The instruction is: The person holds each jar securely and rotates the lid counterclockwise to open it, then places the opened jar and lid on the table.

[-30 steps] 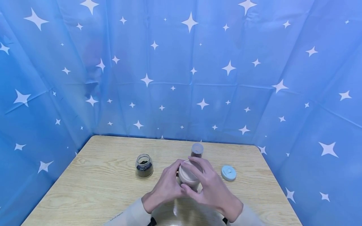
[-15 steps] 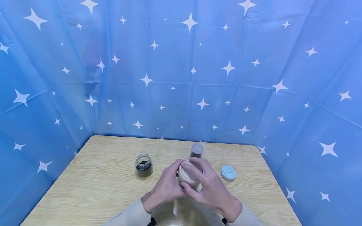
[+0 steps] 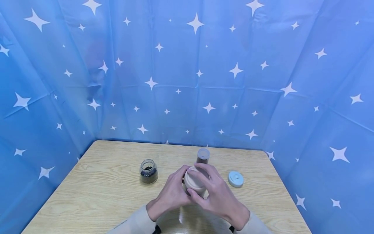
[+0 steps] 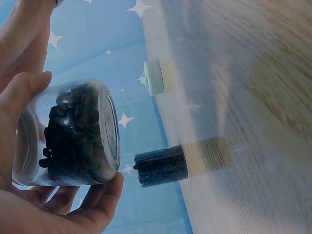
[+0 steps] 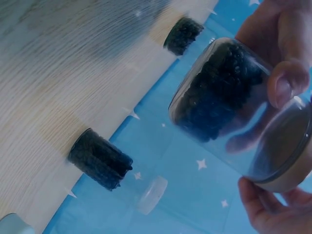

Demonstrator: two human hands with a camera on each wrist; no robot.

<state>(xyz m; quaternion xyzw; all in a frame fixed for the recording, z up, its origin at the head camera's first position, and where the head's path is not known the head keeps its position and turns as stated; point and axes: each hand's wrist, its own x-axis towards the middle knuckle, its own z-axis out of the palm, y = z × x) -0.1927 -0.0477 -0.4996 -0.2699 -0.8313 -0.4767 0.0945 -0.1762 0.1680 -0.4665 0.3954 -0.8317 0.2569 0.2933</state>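
Observation:
A clear glass jar (image 4: pixel 78 136) part filled with dark, pebble-like pieces is held above the table. My left hand (image 3: pixel 172 191) grips its body, with fingers curled round the glass. On its top sits a cream lid (image 3: pixel 195 179), which my right hand (image 3: pixel 218 196) pinches at the rim between thumb and fingers. The jar tilts slightly, and in the head view both hands hide most of its glass. Dark pieces (image 5: pixel 214 97) lie at the jar's bottom end in the right wrist view.
An uncovered glass jar (image 3: pixel 149 172) with dark contents stands to the left. Behind my hands stands a clear container (image 3: pixel 203 155) of dark pieces with a translucent top. A light blue lid (image 3: pixel 235 179) lies to the right on the wooden table (image 3: pixel 96 195). A blue starry curtain (image 3: pixel 187 78) hangs behind.

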